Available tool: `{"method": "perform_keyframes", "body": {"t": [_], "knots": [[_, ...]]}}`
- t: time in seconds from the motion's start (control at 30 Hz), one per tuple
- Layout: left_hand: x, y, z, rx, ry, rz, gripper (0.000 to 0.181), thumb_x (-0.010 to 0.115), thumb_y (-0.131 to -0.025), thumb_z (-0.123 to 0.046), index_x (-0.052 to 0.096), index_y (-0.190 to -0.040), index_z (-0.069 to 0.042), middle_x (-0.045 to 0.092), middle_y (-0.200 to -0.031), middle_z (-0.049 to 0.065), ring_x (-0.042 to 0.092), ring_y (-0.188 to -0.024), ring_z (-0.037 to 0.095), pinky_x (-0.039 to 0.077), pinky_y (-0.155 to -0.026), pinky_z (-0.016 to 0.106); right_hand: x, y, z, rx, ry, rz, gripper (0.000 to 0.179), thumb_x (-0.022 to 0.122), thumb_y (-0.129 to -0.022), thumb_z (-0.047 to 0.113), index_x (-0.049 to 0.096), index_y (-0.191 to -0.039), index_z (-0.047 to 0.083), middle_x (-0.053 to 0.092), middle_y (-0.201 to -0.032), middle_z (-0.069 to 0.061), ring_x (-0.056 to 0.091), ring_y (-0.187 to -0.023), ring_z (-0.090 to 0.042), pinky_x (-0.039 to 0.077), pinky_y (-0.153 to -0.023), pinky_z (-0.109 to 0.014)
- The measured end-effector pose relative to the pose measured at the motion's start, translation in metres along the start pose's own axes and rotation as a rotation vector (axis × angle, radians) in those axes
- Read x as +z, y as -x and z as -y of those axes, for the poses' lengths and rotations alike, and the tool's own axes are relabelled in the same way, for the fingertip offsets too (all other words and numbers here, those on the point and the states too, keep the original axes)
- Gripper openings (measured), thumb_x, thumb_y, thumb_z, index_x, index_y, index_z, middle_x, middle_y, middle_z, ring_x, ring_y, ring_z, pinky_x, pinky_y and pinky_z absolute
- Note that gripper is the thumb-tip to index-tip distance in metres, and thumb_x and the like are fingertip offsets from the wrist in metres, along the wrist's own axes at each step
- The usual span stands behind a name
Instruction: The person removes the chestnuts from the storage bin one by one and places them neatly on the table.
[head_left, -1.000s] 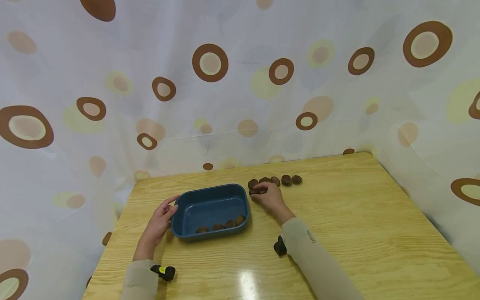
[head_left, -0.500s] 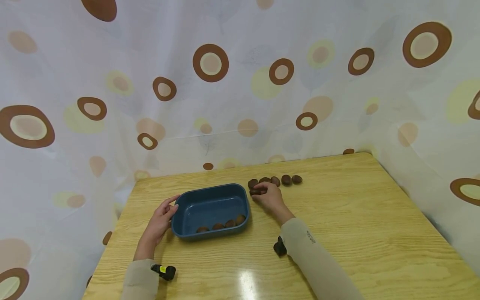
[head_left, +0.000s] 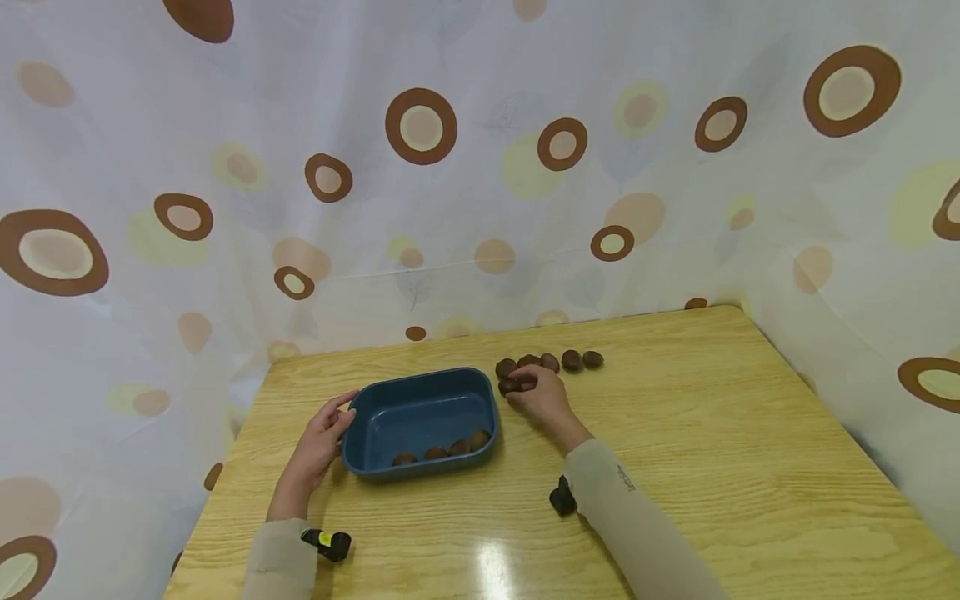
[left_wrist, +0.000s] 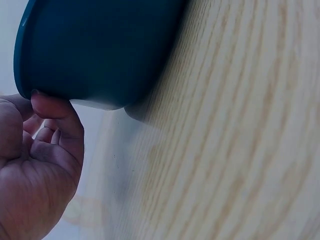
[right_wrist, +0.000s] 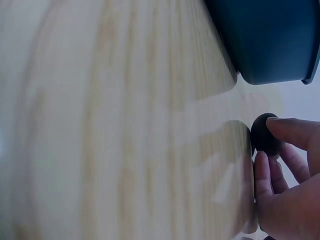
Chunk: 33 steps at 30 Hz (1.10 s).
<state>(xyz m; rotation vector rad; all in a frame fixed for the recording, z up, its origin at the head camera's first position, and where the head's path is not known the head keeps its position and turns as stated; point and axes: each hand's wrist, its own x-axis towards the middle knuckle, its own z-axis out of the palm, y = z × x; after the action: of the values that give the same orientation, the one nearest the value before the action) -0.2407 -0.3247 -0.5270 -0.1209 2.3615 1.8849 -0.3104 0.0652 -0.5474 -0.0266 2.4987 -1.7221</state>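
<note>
A deep blue rectangular box (head_left: pixel 420 417) stands on the table in the head view, with several brown chestnuts (head_left: pixel 459 448) along its near inner side. At its left end my left hand (head_left: pixel 317 446) grips the rim, thumb at the rim and fingers bent against the outside; the left wrist view shows this hand (left_wrist: pixel 47 170) under the box corner. Just right of the box, my right hand (head_left: pixel 543 402) pinches a dark chestnut (right_wrist: pixel 265 135) between thumb and fingers, low at the table surface. Fingers partly cover that chestnut in the head view.
Behind the right hand, several more chestnuts (head_left: pixel 572 360) lie in a loose row near the back of the wooden table (head_left: pixel 675 417). A patterned white curtain (head_left: pixel 465 192) hangs behind the table and at both sides. Each wrist wears a small black camera (head_left: pixel 333 545).
The chestnut in my right fingers has turned or lifted slightly and shows a rounder outline. My left hand and the box have stayed in place.
</note>
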Motion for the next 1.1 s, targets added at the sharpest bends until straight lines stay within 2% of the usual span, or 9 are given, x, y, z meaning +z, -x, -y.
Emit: {"method": "perform_keyframes", "body": {"t": [0.3, 0.5, 0.7, 0.9, 1.0, 1.1], "knots": [[0.000, 0.002, 0.000, -0.007, 0.015, 0.000, 0.047, 0.044, -0.113, -0.024, 0.039, -0.159, -0.014, 0.051, -0.100, -0.002, 0.059, -0.084, 0.008, 0.053, -0.072, 0.025, -0.005, 0.004, 0.002, -0.012, 0.015, 0.025, 0.033, 0.078, -0.092, 0.010, 0.072, -0.124, 0.010, 0.063, -0.122, -0.014, 0.060, -0.106, -0.028, 0.052, -0.092, -0.046], [0.001, 0.002, -0.001, 0.005, 0.013, 0.009, 0.049, 0.045, -0.113, -0.025, 0.038, -0.160, -0.014, 0.050, -0.100, -0.002, 0.057, -0.081, 0.009, 0.052, -0.069, 0.025, -0.010, 0.002, 0.008, -0.058, 0.026, -0.004, 0.029, 0.078, -0.093, 0.010, 0.073, -0.122, 0.009, 0.062, -0.126, -0.014, 0.060, -0.108, -0.029, 0.051, -0.096, -0.048], [0.000, 0.000, 0.001, 0.014, 0.005, 0.003, 0.049, 0.046, -0.112, -0.027, 0.040, -0.159, -0.013, 0.050, -0.098, -0.002, 0.056, -0.080, 0.009, 0.051, -0.068, 0.024, -0.013, 0.001, 0.020, -0.074, -0.018, -0.013, 0.031, 0.076, -0.096, 0.014, 0.072, -0.126, 0.008, 0.063, -0.132, -0.013, 0.060, -0.113, -0.030, 0.050, -0.099, -0.048], [0.000, 0.000, 0.001, 0.024, -0.003, 0.003, 0.050, 0.047, -0.112, -0.028, 0.039, -0.159, -0.012, 0.051, -0.098, -0.003, 0.056, -0.079, 0.008, 0.050, -0.065, 0.024, -0.008, 0.005, 0.039, -0.113, -0.061, -0.013, 0.031, 0.073, -0.098, 0.018, 0.071, -0.128, 0.009, 0.068, -0.120, -0.013, 0.064, -0.105, -0.027, 0.054, -0.090, -0.042], [0.000, 0.001, 0.001, 0.023, 0.009, 0.008, 0.050, 0.046, -0.112, -0.027, 0.039, -0.159, -0.012, 0.051, -0.098, -0.002, 0.056, -0.079, 0.008, 0.050, -0.066, 0.024, -0.002, 0.008, 0.050, -0.144, -0.094, 0.013, 0.029, 0.072, -0.099, 0.017, 0.071, -0.128, 0.010, 0.068, -0.117, -0.013, 0.064, -0.102, -0.026, 0.055, -0.085, -0.038], [0.001, 0.001, 0.000, 0.012, 0.024, 0.005, 0.048, 0.046, -0.112, -0.024, 0.040, -0.159, -0.013, 0.051, -0.098, -0.001, 0.056, -0.078, 0.008, 0.050, -0.066, 0.024, 0.005, 0.012, 0.058, -0.162, -0.111, 0.058, 0.029, 0.072, -0.099, 0.017, 0.071, -0.128, 0.011, 0.066, -0.121, -0.013, 0.064, -0.104, -0.026, 0.054, -0.085, -0.037]]}}
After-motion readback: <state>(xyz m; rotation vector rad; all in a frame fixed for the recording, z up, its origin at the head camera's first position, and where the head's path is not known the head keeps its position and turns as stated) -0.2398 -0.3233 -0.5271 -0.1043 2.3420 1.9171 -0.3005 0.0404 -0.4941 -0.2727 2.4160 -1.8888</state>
